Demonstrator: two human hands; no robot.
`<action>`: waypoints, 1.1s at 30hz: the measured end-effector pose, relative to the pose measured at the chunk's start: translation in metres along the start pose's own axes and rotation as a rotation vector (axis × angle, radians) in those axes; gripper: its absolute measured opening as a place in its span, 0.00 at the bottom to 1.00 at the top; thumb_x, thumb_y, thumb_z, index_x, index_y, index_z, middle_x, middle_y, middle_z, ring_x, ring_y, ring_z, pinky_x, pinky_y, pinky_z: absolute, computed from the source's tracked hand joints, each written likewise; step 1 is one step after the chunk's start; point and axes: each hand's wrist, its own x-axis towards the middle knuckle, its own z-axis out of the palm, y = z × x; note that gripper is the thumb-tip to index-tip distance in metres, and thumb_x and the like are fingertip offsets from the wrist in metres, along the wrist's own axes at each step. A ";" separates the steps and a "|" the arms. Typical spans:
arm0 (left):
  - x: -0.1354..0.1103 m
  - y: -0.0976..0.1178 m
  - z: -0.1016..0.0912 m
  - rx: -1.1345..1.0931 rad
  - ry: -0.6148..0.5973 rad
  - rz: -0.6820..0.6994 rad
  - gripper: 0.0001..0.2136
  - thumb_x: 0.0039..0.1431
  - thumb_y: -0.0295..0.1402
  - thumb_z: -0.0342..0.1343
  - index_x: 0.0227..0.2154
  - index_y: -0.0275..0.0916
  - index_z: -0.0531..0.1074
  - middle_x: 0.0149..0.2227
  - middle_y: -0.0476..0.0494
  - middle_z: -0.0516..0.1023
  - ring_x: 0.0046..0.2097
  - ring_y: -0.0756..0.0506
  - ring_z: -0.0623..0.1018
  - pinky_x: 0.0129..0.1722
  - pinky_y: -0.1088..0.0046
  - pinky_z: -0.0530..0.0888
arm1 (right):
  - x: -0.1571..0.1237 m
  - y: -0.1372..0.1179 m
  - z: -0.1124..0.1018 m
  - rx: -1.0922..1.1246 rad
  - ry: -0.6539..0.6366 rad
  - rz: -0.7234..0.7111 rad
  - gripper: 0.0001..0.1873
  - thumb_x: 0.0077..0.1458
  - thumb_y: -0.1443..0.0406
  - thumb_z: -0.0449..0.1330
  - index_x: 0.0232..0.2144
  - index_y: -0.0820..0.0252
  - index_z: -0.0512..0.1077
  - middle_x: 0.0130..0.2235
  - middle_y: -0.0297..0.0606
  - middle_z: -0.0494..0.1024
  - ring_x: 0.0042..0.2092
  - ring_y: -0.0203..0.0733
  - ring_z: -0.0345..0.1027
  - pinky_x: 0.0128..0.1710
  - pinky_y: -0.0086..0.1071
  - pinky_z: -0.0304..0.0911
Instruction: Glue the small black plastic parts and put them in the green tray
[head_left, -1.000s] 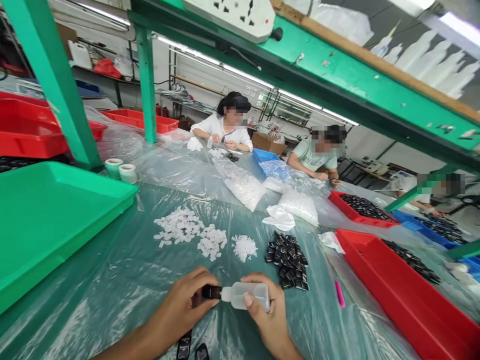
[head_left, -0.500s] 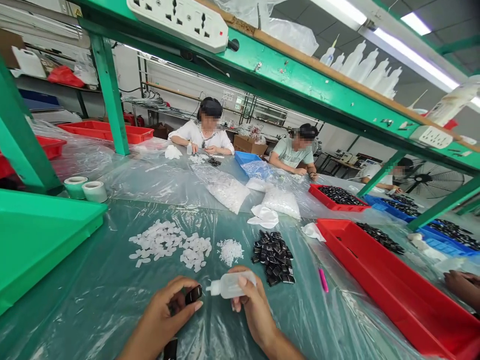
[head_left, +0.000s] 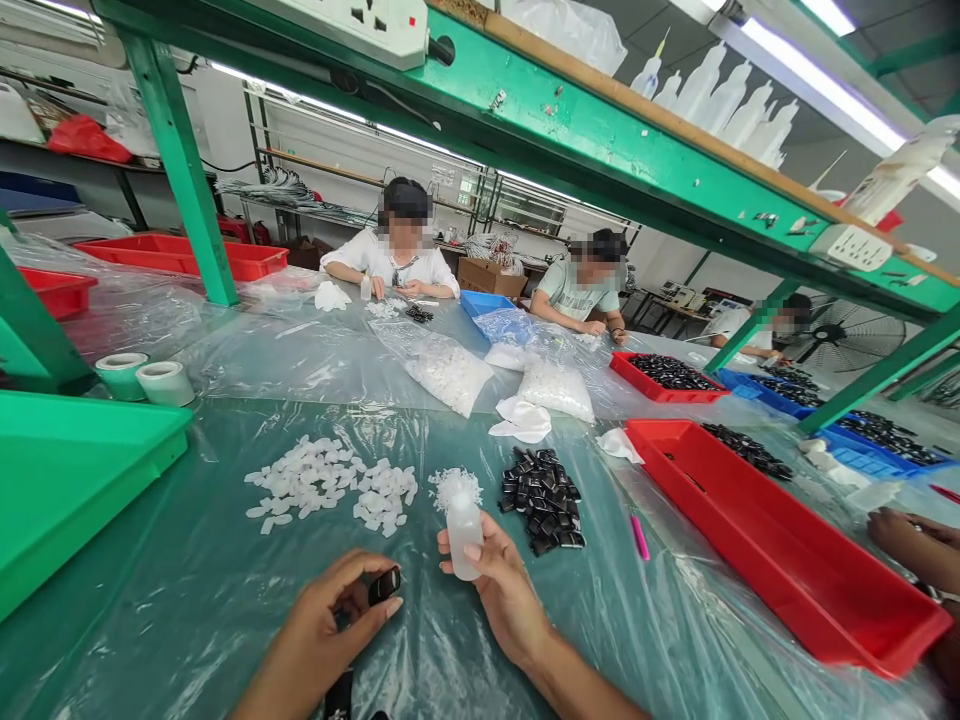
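Between thumb and fingers, my left hand (head_left: 334, 620) pinches a small black plastic piece (head_left: 384, 586). My right hand (head_left: 499, 580) is wrapped round a translucent squeeze bottle (head_left: 464, 540), which stands roughly upright with its nozzle up, apart from the black piece. Behind the bottle lies a small heap of tiny white bits (head_left: 444, 488), partly covered by it. To the left is a pile of flat white oval pieces (head_left: 307, 480). A heap of black pieces (head_left: 541, 500) sits right of the bottle. Below my left hand, another dark object (head_left: 339, 695) is partly hidden.
A green tray (head_left: 82, 480) stands at left, near rolls of tape (head_left: 164, 383). On the right lie a pink pen (head_left: 640, 537) and a long red tray (head_left: 780, 560), with another person's hand (head_left: 900, 540) beyond. A green shelf beam (head_left: 540, 130) crosses overhead. Co-workers sit opposite.
My right hand has turned the bottle from lying sideways, nozzle towards the black piece, to upright and away from it. My left hand keeps its hold. The view has shifted slightly.
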 end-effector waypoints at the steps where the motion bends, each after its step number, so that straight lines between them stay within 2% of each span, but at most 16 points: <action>1: 0.000 0.000 0.000 0.004 0.001 0.009 0.13 0.55 0.45 0.53 0.41 0.47 0.68 0.34 0.48 0.68 0.31 0.47 0.67 0.30 0.75 0.65 | 0.000 0.000 0.000 -0.017 0.002 -0.007 0.20 0.48 0.64 0.62 0.45 0.61 0.69 0.39 0.42 0.75 0.40 0.44 0.66 0.41 0.36 0.60; 6: 0.000 0.002 0.001 0.026 0.007 0.034 0.12 0.55 0.44 0.53 0.40 0.46 0.68 0.35 0.48 0.69 0.31 0.47 0.68 0.30 0.76 0.65 | 0.000 0.002 -0.001 -0.078 0.014 -0.042 0.21 0.46 0.65 0.64 0.44 0.59 0.67 0.40 0.41 0.76 0.43 0.46 0.66 0.43 0.35 0.57; 10: 0.001 0.005 0.001 0.030 0.006 0.055 0.12 0.55 0.44 0.53 0.39 0.45 0.69 0.33 0.49 0.68 0.30 0.48 0.68 0.29 0.76 0.65 | -0.001 0.002 0.000 -0.113 0.002 -0.064 0.22 0.45 0.63 0.65 0.44 0.58 0.65 0.41 0.41 0.76 0.44 0.47 0.66 0.40 0.33 0.57; 20: 0.000 0.005 0.002 0.013 0.005 0.077 0.10 0.56 0.42 0.53 0.38 0.45 0.69 0.36 0.48 0.70 0.30 0.48 0.68 0.29 0.76 0.65 | -0.003 0.007 0.000 -0.253 0.000 -0.123 0.22 0.46 0.61 0.65 0.41 0.57 0.62 0.39 0.41 0.76 0.38 0.42 0.65 0.35 0.31 0.56; 33: -0.005 0.014 0.002 -0.013 0.054 0.111 0.05 0.54 0.33 0.55 0.35 0.43 0.70 0.34 0.50 0.71 0.30 0.50 0.70 0.28 0.77 0.63 | -0.006 0.008 -0.003 -0.314 0.011 -0.067 0.22 0.48 0.60 0.64 0.44 0.56 0.60 0.41 0.40 0.75 0.42 0.45 0.66 0.38 0.32 0.58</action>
